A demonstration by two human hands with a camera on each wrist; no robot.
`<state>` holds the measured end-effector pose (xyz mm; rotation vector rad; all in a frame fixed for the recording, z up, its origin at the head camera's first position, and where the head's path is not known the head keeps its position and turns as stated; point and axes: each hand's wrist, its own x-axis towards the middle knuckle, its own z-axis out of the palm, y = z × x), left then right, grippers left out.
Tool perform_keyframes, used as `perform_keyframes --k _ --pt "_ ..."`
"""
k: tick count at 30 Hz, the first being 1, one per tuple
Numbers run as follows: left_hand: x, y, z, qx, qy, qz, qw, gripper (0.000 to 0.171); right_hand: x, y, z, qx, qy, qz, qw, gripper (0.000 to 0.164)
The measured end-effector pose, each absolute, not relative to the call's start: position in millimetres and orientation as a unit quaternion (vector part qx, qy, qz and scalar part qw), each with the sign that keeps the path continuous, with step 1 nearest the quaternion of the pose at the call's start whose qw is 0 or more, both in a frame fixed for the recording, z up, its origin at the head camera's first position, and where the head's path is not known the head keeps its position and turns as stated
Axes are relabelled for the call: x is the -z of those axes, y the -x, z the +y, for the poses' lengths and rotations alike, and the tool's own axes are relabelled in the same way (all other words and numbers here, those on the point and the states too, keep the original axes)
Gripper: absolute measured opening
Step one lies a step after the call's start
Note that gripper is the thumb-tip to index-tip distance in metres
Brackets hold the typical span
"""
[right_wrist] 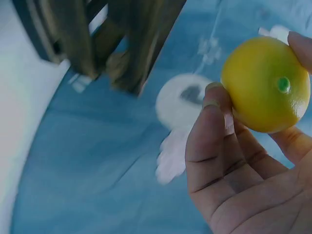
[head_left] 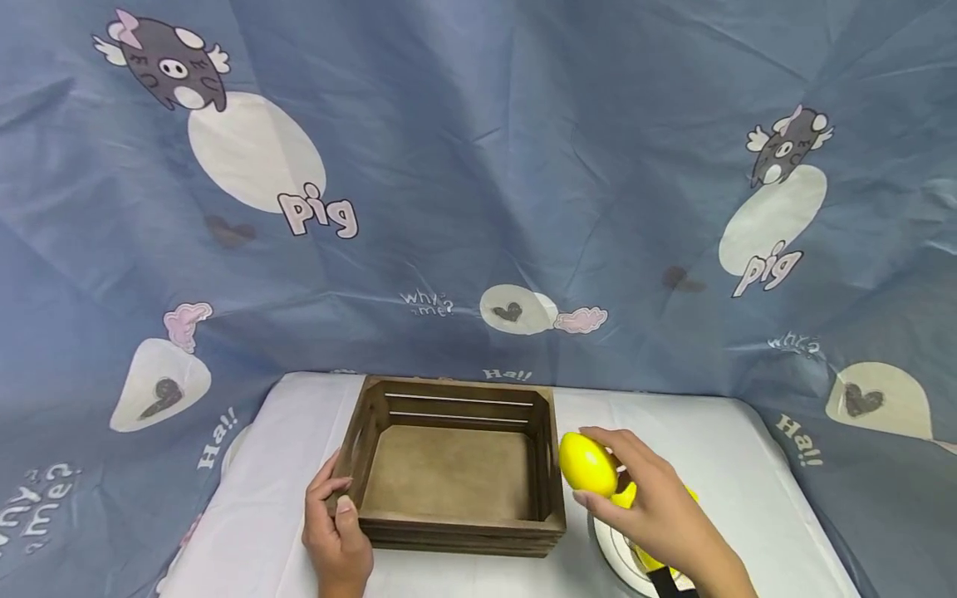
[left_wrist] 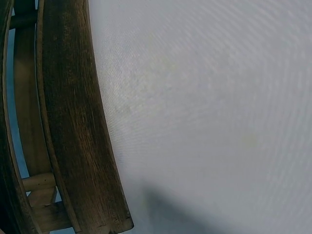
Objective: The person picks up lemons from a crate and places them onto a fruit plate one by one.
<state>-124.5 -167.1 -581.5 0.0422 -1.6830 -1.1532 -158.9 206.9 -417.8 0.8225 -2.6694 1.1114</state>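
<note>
My right hand (head_left: 649,502) grips a glossy yellow lemon (head_left: 588,463) between thumb and fingers, just beyond the right wall of a brown wooden crate (head_left: 463,531). A small green stem end shows on the lemon (right_wrist: 265,85) in the right wrist view. At the crate's left side, my left hand (head_left: 338,531) holds the wall near the front corner, fingers along the rim and thumb toward the front. The crate's floor is bare. Below my right hand lies a white plate (head_left: 615,558) with yellow items on it, mostly hidden by the hand.
A white cloth (head_left: 710,440) covers the table. Behind and around it hangs a blue-grey curtain (head_left: 463,166) printed with pigs and words. A black band (head_left: 664,581) crosses the right wrist. In the left wrist view, the slatted crate side (left_wrist: 80,117) stands on the cloth.
</note>
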Motion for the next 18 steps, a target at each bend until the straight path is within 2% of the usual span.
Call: perform_keyframes --k 7,12,18 --pt "572 123 -165 0.484 -0.026 -0.700 0.525 0.024 444 148 244 -0.365 -0.133 -0.916 0.102 0.068" --pt "552 118 -157 0.487 -0.025 -0.694 0.529 0.024 471 147 259 -0.356 -0.044 -0.932 0.045 0.067" --pt "542 117 -151 0.491 -0.016 -0.691 0.530 0.024 501 142 264 -0.313 0.002 -0.950 -0.004 0.070"
